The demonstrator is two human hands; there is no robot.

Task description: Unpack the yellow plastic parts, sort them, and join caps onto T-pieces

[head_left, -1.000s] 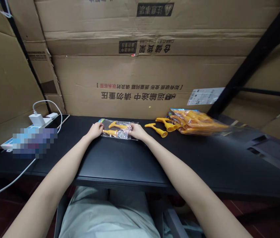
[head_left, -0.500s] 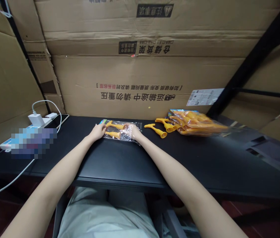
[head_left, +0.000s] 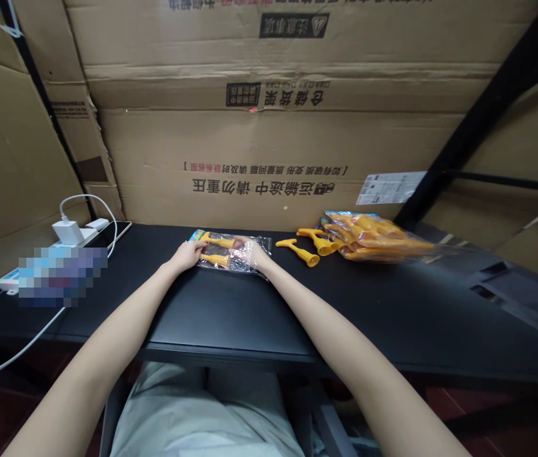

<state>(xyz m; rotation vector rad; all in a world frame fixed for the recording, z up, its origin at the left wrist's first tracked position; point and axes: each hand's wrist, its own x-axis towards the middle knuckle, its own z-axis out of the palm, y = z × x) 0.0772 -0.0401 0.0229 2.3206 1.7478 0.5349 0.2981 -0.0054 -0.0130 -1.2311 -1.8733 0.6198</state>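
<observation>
The left hand [head_left: 188, 256] is pinching the left end of a clear plastic bag [head_left: 235, 263] lying on the bench [head_left: 231, 308], the right hand [head_left: 250, 252], grip unclear, is seemingly sitting inside its right part, and keeping the bag taut should be helping both enclosed yellow flared handles [head_left: 217, 260] lie straight.

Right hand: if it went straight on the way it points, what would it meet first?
Probably the upper yellow piece in the clear bag. It lies right by the fingertips of the right hand; whether they already touch is unclear.
</observation>
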